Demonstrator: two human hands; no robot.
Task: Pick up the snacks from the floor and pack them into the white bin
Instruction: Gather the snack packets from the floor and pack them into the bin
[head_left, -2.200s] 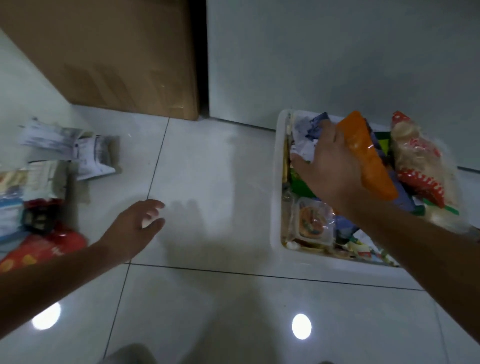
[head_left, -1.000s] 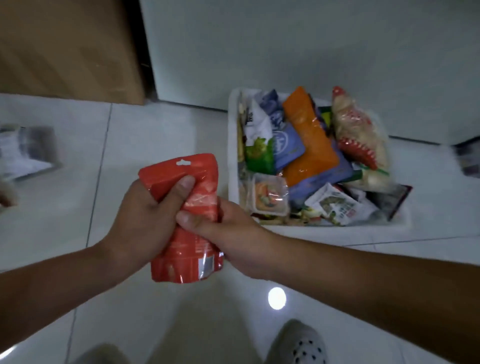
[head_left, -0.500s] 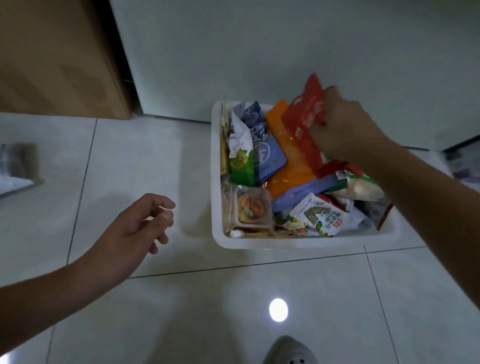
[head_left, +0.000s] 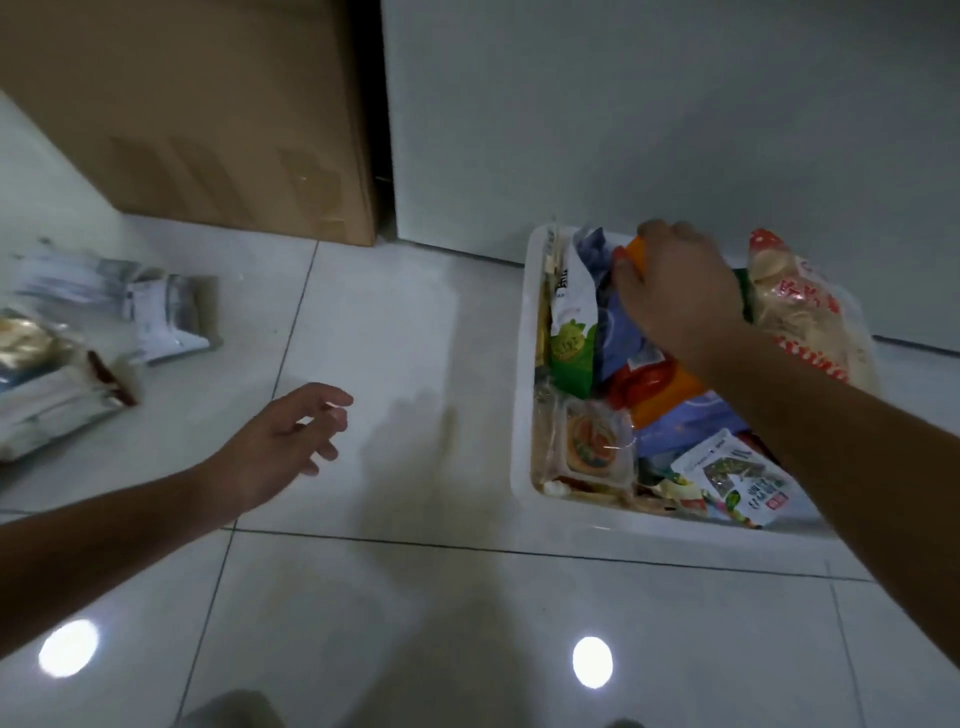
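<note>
From my end we're well into it, but not done. The white bin (head_left: 521, 374) sits by the wall on the R and looks nearly full: blue packet (head_left: 621, 338), orange packet (head_left: 672, 397), a big clear bag of crackers (head_left: 800, 322) along its right side, small stuff at the near end. My right hand (head_left: 675, 296) is down over the middle of the pile, thumb against what looks like the top of a red pouch (head_left: 644, 376). The pouch's lower part shows under the wrist, lying in the bin betw. the blue and orange ones. The fingers are hidden behind the back of the hand, so I can't tell if it's gripping the pouch or just pushing it down. My left hand (head_left: 280, 441) hovers over bare tile, well apart from the bin, fingers loose and spread, nothing in it. Left to do: silver packets (head_left: 161, 312) and a pale bag (head_left: 47, 400) lie on the floor at far L, near the cardboard box (head_left: 208, 114). The frame edge cuts them off, so prob. more there. Room in the bin looks tight for those.
</note>
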